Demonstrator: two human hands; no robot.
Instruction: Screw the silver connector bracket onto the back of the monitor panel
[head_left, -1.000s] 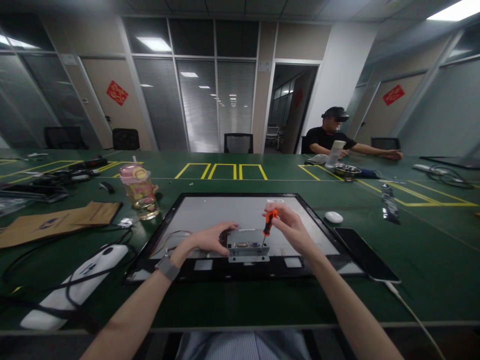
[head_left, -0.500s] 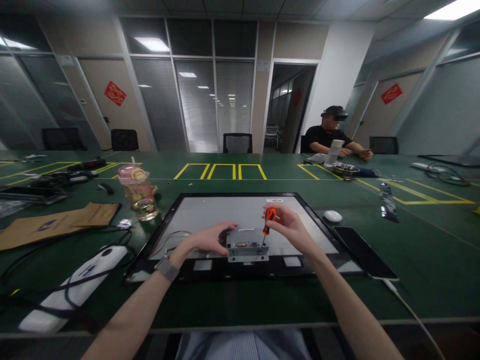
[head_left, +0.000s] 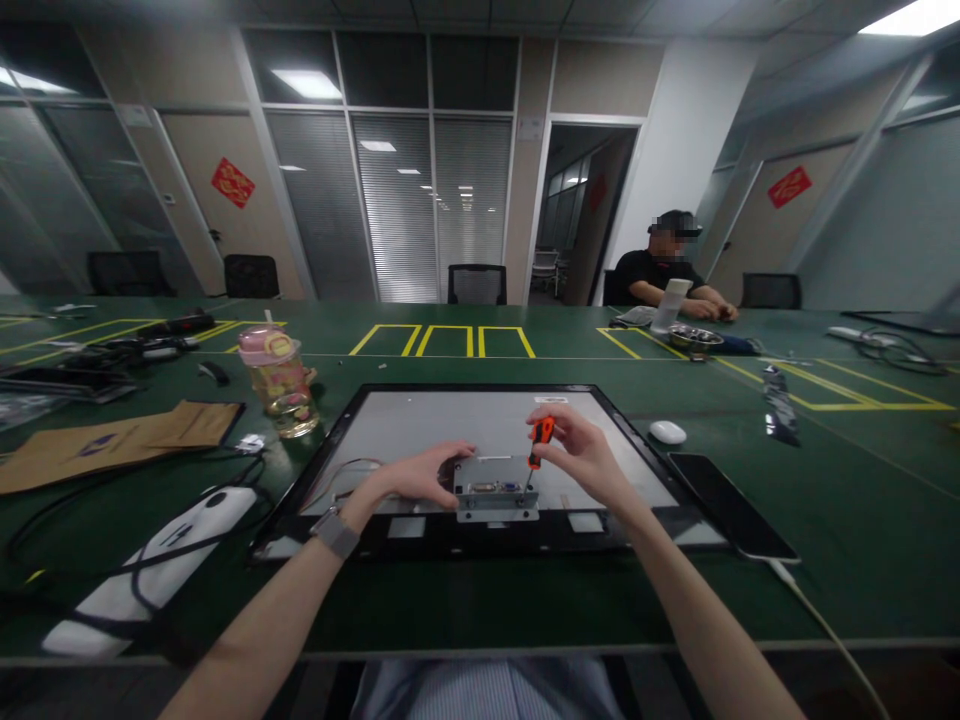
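A metal bracket with video ports point(head_left: 495, 503) stands on the back of a flat display panel point(head_left: 495, 420) with a black frame. My left hand point(head_left: 427, 475) is closed around the bracket's left end, thumb in front and fingers behind. In my right hand point(head_left: 581, 450) is an orange and black screwdriver point(head_left: 541, 440), pinched by the handle. Its shaft points down, and the tip meets the bracket's front near the right-hand port. Thin wires point(head_left: 330, 480) lie on the panel left of my left hand.
Left of the panel are a pink-lided cup point(head_left: 279, 385), brown paper envelopes point(head_left: 120, 440) and a white power strip point(head_left: 154, 575) with black cables. To the right lie a white earphone case point(head_left: 667, 432) and a phone point(head_left: 731, 505) on a cable. A person point(head_left: 667, 265) sits across the table.
My hands, the bracket and the screwdriver stay nearly in place; the screwdriver's handle leans slightly more to the right. The seated person's hands have come closer together.
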